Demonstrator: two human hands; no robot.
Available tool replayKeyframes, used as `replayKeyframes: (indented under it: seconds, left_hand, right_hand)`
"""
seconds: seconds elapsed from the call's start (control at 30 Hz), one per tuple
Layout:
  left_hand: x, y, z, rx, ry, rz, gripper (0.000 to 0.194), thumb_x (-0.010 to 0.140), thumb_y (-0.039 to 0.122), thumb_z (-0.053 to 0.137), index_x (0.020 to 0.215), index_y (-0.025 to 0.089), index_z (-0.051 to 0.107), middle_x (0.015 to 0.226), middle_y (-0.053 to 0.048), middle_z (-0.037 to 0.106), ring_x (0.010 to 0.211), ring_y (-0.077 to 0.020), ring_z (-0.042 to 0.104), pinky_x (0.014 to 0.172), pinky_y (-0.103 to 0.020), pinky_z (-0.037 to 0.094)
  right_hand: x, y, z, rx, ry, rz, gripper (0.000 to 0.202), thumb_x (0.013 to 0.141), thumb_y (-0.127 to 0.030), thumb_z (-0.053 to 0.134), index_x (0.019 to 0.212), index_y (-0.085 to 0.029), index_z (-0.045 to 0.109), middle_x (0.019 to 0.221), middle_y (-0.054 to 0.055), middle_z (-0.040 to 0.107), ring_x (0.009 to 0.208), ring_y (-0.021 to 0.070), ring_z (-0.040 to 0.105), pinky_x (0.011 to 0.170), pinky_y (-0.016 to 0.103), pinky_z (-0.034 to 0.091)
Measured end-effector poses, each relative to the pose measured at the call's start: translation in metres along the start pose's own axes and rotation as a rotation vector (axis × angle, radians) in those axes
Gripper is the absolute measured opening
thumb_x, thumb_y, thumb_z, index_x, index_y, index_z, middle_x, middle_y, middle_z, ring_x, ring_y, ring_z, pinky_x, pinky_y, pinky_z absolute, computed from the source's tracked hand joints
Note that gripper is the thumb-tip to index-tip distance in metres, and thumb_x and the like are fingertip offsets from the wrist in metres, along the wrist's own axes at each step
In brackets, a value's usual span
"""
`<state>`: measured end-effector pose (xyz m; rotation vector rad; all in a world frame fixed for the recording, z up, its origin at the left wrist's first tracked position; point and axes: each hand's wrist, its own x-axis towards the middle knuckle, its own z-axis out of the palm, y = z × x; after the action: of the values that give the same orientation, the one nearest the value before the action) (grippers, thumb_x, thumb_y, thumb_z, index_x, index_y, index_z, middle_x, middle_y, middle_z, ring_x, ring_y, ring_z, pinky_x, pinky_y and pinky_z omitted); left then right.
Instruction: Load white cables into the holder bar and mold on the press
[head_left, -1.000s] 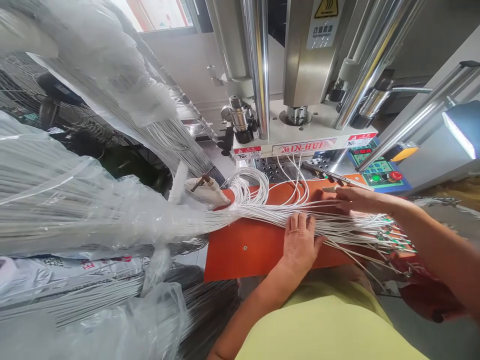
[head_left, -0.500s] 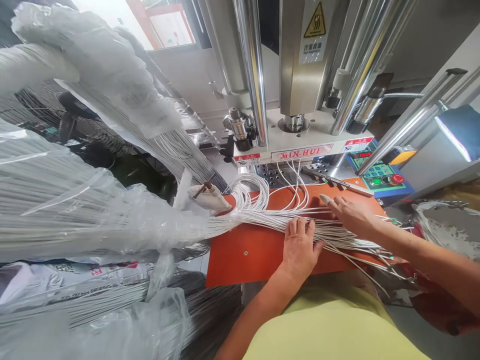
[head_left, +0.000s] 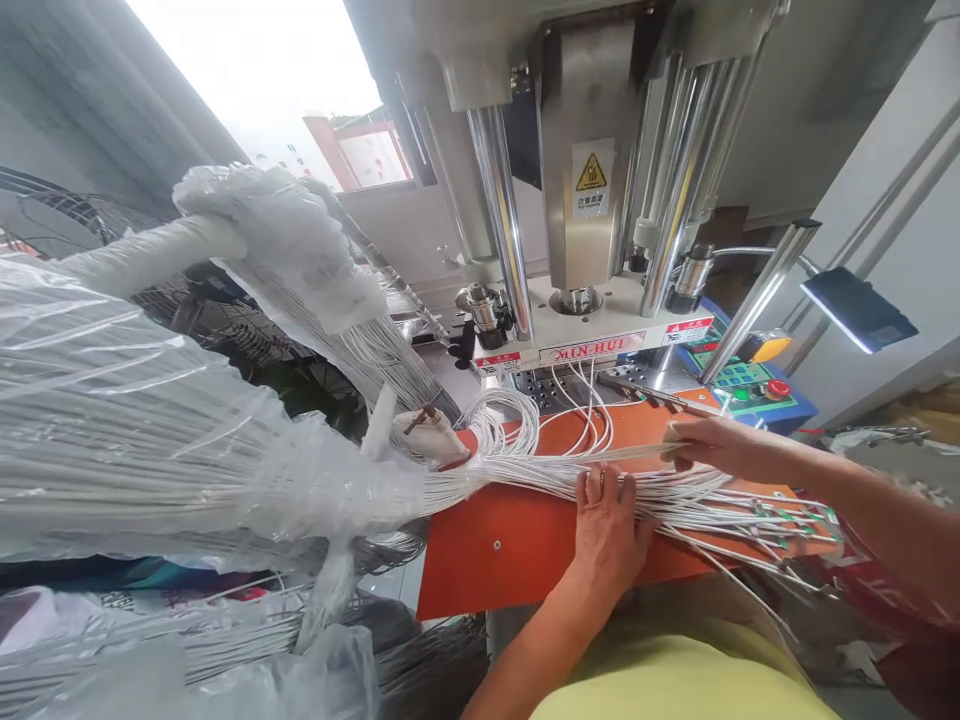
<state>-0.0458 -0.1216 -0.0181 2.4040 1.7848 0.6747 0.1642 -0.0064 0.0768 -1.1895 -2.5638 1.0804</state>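
Note:
A long bundle of white cables lies across an orange board, its loose ends fanned out to the right. My left hand rests on the bundle with its fingers curled over the cables. Above the fanned ends, my right hand is closed on a few cables, which run taut and slightly blurred to the left. A coil of white cable sits at the board's back left. Thin white cables loop from the press down onto the board.
Plastic-wrapped cable bundles fill the left side. Metal columns rise at the back. A blue control box with a red button stands at the right, beneath a lamp. A metal bar lies along the board's back edge.
The view has tilted upward. My right hand has closed on a few cables and drawn them apart from the bundle. My left hand stays on the bundle.

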Motion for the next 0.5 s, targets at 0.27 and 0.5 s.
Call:
replayKeyframes:
  seconds: [0.27,0.5]
  left_hand:
    - [0.024,0.039,0.022,-0.077,-0.102,0.359,0.079,0.088,0.064,0.049,0.149,0.018,0.031,0.150,-0.012,0.042,0.143,-0.0292,0.029,0.113,-0.049,0.032]
    - [0.021,0.032,0.024,-0.080,-0.146,0.395,0.064,0.090,0.060,0.049,0.142,0.023,0.043,0.147,-0.006,0.048,0.141,-0.0246,0.034,0.115,-0.045,0.030]
  right_hand:
    - [-0.004,-0.009,0.000,0.262,0.051,0.048,0.043,0.093,-0.056,0.046,0.094,-0.018,0.065,0.069,0.001,0.066,0.061,0.0131,0.059,0.058,0.025,0.043]
    - [-0.014,-0.019,-0.032,-0.514,0.403,0.027,0.027,0.093,-0.044,0.046,0.078,-0.023,0.055,0.063,0.001,0.061,0.056,0.0169,0.056,0.052,0.027,0.030]
